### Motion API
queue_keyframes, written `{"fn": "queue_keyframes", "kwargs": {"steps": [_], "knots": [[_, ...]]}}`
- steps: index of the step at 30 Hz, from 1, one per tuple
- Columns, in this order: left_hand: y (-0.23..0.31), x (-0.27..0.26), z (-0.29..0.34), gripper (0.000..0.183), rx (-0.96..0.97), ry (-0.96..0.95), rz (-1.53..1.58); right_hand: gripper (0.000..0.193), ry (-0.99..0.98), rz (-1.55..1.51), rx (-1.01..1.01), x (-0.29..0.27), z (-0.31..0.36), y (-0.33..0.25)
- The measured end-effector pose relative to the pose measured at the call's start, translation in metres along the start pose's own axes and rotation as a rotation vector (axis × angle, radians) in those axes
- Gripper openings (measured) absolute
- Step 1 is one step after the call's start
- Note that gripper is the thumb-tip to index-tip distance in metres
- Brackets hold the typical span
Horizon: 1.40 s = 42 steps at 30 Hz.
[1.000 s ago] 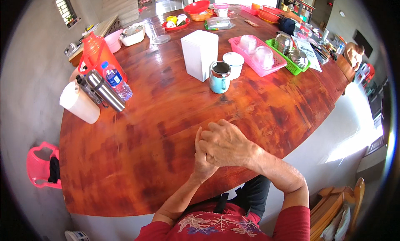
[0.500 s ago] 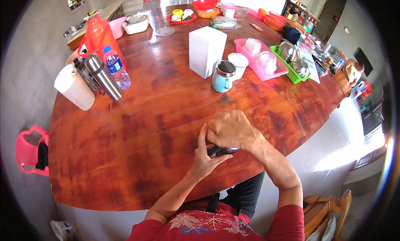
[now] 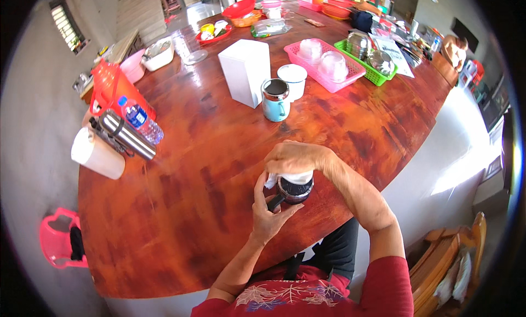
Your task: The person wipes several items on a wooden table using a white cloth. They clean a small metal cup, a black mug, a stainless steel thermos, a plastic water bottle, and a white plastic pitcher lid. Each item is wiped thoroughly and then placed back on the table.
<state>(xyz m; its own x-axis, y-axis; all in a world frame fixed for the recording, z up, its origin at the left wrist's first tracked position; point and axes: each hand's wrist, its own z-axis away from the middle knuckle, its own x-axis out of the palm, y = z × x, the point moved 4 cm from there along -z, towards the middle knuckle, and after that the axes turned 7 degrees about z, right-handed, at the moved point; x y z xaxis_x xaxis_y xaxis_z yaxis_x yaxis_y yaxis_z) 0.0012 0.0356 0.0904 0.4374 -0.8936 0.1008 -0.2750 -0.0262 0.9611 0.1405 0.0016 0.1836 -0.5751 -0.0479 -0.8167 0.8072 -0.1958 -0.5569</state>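
Note:
My left hand [image 3: 266, 217] is closed around a dark mug [image 3: 296, 191] with a black handle and a shiny metal band, close to the table's near edge. The thumb lies along the mug's near side; the other fingers are by the handle. Over the mug's mouth, my right hand [image 3: 296, 157] grips a white cloth or tissue [image 3: 299, 177]. Part of the cloth hangs beside the mug's rim. Farther away stands a light-blue mug [image 3: 275, 105] with a dark lid, touched by neither hand. A white lidded cup [image 3: 292, 80] and a tall white box [image 3: 246, 70] stand behind it.
At left a steel flask [image 3: 130, 133], a water bottle [image 3: 141, 121], a red thermos jug [image 3: 112, 81] and a white pitcher [image 3: 98, 153] cluster together. Pink [image 3: 350, 78] and green [image 3: 379, 78] baskets hold glassware at right. A wooden chair [image 3: 438, 262] stands at lower right.
My right hand has risen off the mug's mouth, so the white cloth and dark mug now show. My left hand keeps its hold. The whole view has tilted and shifted.

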Motion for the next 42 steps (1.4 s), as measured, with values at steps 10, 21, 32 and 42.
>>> {"fn": "queue_keyframes", "kwargs": {"steps": [10, 21, 32, 42], "knots": [[0.003, -0.001, 0.000, 0.079, 0.069, 0.009, 0.002, 0.025, 0.813, -0.212, -0.078, 0.099, 0.040, 0.082], [0.003, -0.012, -0.003, 0.047, -0.107, 0.213, 0.507, 0.069, 1.122, 0.303, 0.085, 0.108, 0.083, -0.047], [0.041, -0.015, -0.007, 0.042, -0.038, 0.122, 0.580, 0.068, 0.887, -1.715, -0.237, 0.130, 0.083, 0.011], [0.057, 0.005, -0.023, 0.060, 0.108, 0.060, 0.469, 0.096, 1.024, -1.600, -0.321, 0.114, 0.110, -0.018]]}}
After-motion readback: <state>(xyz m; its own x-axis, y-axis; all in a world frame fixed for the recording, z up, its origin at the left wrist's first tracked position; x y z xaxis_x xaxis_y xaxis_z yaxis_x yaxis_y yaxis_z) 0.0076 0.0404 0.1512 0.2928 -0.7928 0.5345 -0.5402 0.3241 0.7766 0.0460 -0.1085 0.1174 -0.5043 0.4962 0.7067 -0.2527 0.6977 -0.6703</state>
